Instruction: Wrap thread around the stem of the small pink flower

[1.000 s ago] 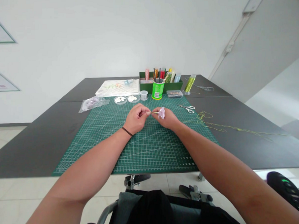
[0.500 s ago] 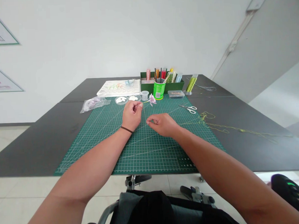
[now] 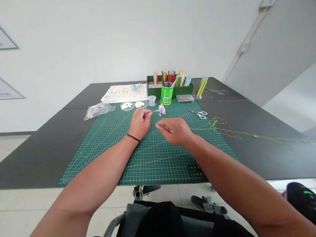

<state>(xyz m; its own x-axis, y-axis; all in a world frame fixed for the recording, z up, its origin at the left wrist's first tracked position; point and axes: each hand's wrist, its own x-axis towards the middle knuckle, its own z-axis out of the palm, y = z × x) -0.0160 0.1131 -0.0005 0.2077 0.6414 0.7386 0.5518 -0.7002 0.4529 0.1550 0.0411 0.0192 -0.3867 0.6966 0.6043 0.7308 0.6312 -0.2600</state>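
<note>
Head view: the left hand [image 3: 139,124] has a small light purple flower [image 3: 161,110] by its thin green stem [image 3: 154,111]. Its grip is tight, thumb and fingers pinched on the stem. The flower sticks out to the right, over the far part of the green cutting mat [image 3: 160,163], just in front of a bright green can [image 3: 167,96]. A dark band [image 3: 133,137] goes around the left wrist.

The right hand [image 3: 176,131] is near the left one, a bit closer to the person, and the two do not touch. Its grip is narrow, with the fingers curled and the thumb close to them. I cannot tell if it holds anything.

To the right of the hands lie white-handled scissors [image 3: 201,115] and a messy green thread [image 3: 253,135] that runs out onto the dark surface [image 3: 39,165]. Sticks stand in the can, and a dark green box [image 3: 184,92] with colorful spools is behind it. A yellow-green spool [image 3: 201,87] leans to the right of the box. Left of the can are a little clear tub [image 3: 151,102] and two round dishes [image 3: 127,109] with white pieces. Farther left lies a clear plastic bag [image 3: 98,110].
</note>
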